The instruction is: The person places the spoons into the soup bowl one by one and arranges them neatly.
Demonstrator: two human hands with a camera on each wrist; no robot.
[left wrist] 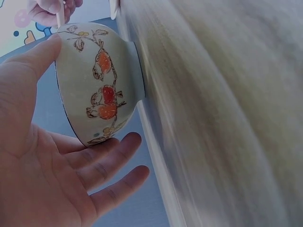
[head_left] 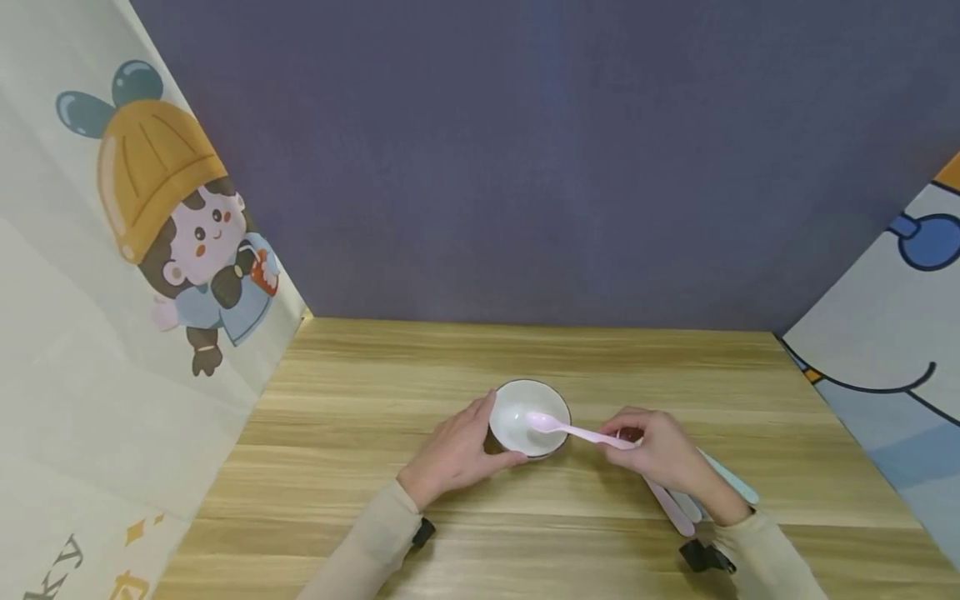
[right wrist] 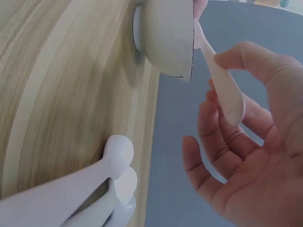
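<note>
A small white bowl [head_left: 516, 402] with a dark rim stands upright on the wooden table. My left hand [head_left: 457, 454] holds it at the side, thumb at the near rim and fingers on the left. The left wrist view shows orange and red fruit painted on the bowl's outer wall [left wrist: 80, 94]. Between thumb and fingers, my right hand [head_left: 663, 454] pinches the handle of a pale pink spoon [head_left: 585, 433]. The spoon's head lies within the bowl's opening; whether it touches the bottom I cannot tell. In the right wrist view, the spoon handle [right wrist: 227, 94] slants beyond the rim.
Beneath my right forearm lie a pink spoon [head_left: 671, 508], a greyish-white spoon [head_left: 687, 505] and a mint green spoon [head_left: 731, 477], close together. A dark blue-grey panel [head_left: 525, 167] rises behind the wooden table [head_left: 360, 375]. Printed cartoon sheets [head_left: 45, 333] flank both sides.
</note>
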